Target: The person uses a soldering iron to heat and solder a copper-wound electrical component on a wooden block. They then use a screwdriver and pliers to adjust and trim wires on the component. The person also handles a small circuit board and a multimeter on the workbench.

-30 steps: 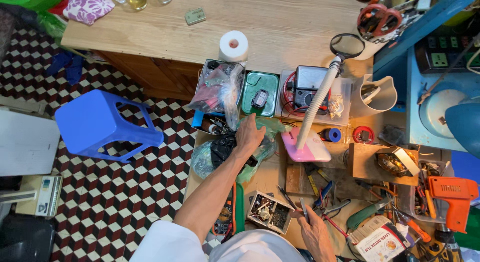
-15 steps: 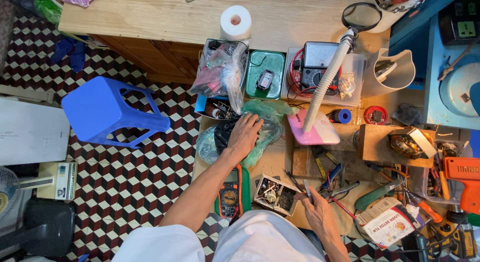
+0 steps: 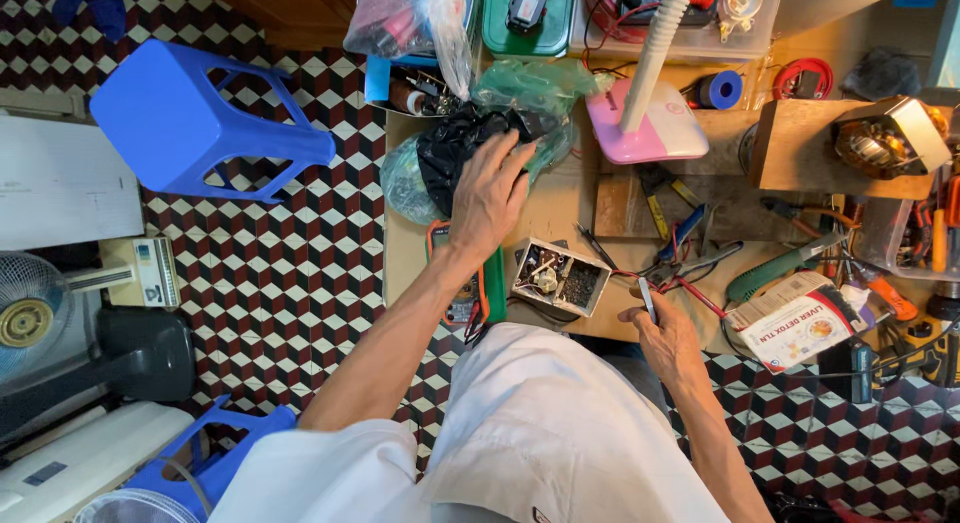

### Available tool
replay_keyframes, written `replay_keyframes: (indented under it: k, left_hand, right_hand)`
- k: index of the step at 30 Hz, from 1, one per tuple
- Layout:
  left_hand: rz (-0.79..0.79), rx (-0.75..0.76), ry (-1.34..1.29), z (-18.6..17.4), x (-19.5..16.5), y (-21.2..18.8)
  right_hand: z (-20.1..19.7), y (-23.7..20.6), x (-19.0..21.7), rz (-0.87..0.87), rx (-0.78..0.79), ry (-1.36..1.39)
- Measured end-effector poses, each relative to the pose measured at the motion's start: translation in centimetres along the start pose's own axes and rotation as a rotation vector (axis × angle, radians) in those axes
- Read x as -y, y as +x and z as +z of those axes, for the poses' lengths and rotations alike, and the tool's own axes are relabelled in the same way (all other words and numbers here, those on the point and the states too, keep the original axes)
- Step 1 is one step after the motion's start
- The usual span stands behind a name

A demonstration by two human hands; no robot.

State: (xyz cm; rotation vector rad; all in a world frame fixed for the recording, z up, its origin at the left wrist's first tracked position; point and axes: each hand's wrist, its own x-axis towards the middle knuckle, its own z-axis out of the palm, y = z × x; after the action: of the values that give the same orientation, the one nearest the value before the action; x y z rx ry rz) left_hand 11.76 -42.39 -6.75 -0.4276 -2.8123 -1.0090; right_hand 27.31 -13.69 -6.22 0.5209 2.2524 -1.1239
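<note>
Left hand (image 3: 488, 188) lies spread, fingers apart, on a crumpled black plastic bag (image 3: 455, 148) at the far left of the cluttered wooden worktop (image 3: 560, 198), touching it but not closed on it; a thin green plastic bag (image 3: 535, 88) sits just behind. Right hand (image 3: 665, 333) is pinched shut on a slim grey metal probe (image 3: 646, 301), beside a small open grey box of electronic parts (image 3: 560, 276).

Risks, as judged: the bag lies near the table edge and could slide off; its contents are hidden; red leads (image 3: 690, 288) near the probe could snag; the pink lamp base (image 3: 645, 123) stands close enough to be knocked.
</note>
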Motion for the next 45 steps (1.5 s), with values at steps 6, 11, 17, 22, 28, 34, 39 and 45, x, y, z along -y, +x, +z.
replay_keyframes:
  k: [6, 11, 17, 22, 28, 34, 39, 45]
  left_hand:
    - [-0.37, 0.227, -0.09, 3.2, -4.8, -10.7]
    - [-0.455, 0.16, -0.039, 6.9, -6.7, -14.4]
    - [-0.682, -0.036, -0.075, 7.6, -8.3, -16.2]
    - [-0.694, 0.012, 0.025, 8.7, -8.1, -14.5]
    - [-0.718, -0.014, 0.069, 9.9, -7.9, -13.3]
    - [-0.744, -0.148, -0.082, 9.8, -8.0, -14.9]
    - [-0.754, -0.247, -0.211, 9.7, -7.6, -15.8]
    - [-0.8, -0.307, -0.314, 10.1, -6.7, -15.6]
  right_hand:
    - [-1.5, -0.6, -1.6, 0.107, 0.083, -0.046]
    - [-3.3, -1.8, -3.1, 0.079, 0.118, -0.028]
    - [-3.1, -2.3, -4.1, -0.069, 0.181, -0.097]
    - [-1.3, -1.9, -4.5, -0.055, 0.271, -0.139]
    - [-1.0, -2.4, -3.7, -0.161, 0.267, -0.184]
    - [-1.5, -3.8, -2.0, -0.003, 0.359, -0.221]
    - [-1.7, -4.6, -1.3, 0.043, 0.326, -0.221]
    - [-1.6, -4.4, -2.4, -0.003, 0.307, -0.158]
